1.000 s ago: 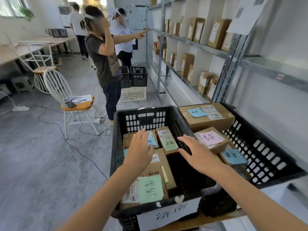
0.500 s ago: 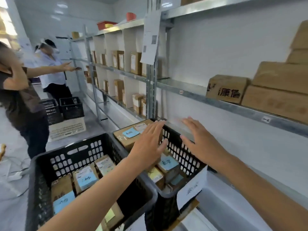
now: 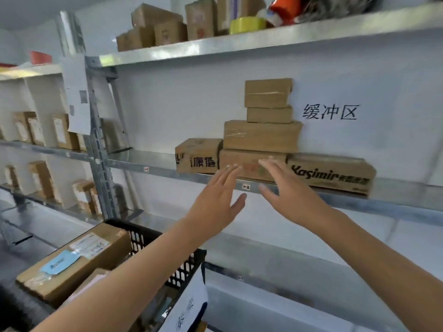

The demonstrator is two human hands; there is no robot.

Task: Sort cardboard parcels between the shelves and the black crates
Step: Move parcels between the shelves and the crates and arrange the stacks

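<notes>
Head view: left hand (image 3: 213, 204), right hand (image 3: 290, 195) near foot of stack (image 3: 262, 136), fingers (image 3: 227, 176) spread, empty. Best lift top parcel (image 3: 268, 92) first, steadying stack.

The single head-worn camera faces forward, close to the grey metal shelf (image 3: 153, 161), whose stacked brown cardboard parcels (image 3: 261, 135) fill mid-frame, with the black plastic lattice crate (image 3: 143, 238) low at the left.

Bright, even light; soft motion blur throughout; wide-angle bending at edges.
</notes>
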